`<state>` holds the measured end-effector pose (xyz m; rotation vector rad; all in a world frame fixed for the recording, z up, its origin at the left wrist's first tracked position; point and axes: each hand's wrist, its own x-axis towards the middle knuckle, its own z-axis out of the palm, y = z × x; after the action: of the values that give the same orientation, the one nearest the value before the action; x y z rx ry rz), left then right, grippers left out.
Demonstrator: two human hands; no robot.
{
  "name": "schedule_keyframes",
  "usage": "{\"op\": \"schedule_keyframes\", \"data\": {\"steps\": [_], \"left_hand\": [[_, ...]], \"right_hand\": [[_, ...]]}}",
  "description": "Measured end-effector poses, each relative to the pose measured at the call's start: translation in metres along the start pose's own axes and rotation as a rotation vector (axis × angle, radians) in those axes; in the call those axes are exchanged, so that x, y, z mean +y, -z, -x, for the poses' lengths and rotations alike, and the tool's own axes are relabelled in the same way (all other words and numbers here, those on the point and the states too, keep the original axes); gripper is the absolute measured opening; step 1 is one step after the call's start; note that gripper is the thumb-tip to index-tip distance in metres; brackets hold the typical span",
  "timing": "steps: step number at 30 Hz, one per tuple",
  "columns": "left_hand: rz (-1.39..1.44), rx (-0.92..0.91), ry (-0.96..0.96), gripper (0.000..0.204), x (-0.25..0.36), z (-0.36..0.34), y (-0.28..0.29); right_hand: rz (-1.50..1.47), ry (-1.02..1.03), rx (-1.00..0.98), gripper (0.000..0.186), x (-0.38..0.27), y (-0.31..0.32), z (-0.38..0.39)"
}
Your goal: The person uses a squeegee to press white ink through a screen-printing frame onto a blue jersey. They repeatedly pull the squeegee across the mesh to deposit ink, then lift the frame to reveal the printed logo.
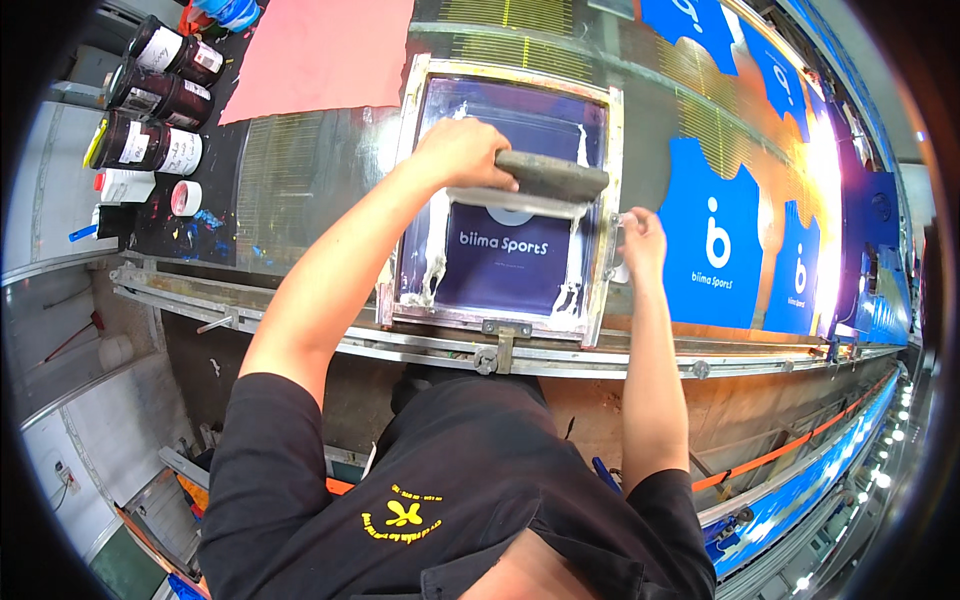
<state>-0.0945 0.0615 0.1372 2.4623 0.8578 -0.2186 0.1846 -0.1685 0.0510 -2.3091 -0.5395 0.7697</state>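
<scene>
A screen printing frame [605, 160] lies on the long table in front of me, with a dark purple mesh and white ink streaked down both sides. My left hand [465, 155] is closed round one end of a grey squeegee [555, 177], which spans the mesh crosswise above the white lettering. The squeegee's lower edge is slightly blurred, and it hides part of the round white logo. At the frame's right rail, my right hand [641, 240] has its fingers curled against the edge. A small pale piece sits by those fingertips, too indistinct to name.
Blue printed shirt pieces [713, 235] lie to the right, and a pink sheet [320, 55] at the far left. Dark ink jars [150, 142] stand at the left end. A metal rail [420, 345] with a clamp [505, 340] runs along the near edge.
</scene>
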Motion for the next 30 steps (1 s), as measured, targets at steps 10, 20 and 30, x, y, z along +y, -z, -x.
{"op": "schedule_keyframes", "data": {"steps": [10,20,30], "left_hand": [[-0.103,0.162,-0.015,0.043,-0.025,-0.057,0.041],[0.031,0.217,-0.038,0.035,0.028,0.036,-0.024],[-0.09,0.54,-0.209,0.058,0.121,0.23,-0.198]], "right_hand": [[-0.239,0.193,0.161,0.025,0.005,-0.008,0.024],[-0.112,0.325,0.212,0.03,0.01,0.006,0.044],[-0.159,0.342,0.192,0.033,0.023,0.022,0.051]]}}
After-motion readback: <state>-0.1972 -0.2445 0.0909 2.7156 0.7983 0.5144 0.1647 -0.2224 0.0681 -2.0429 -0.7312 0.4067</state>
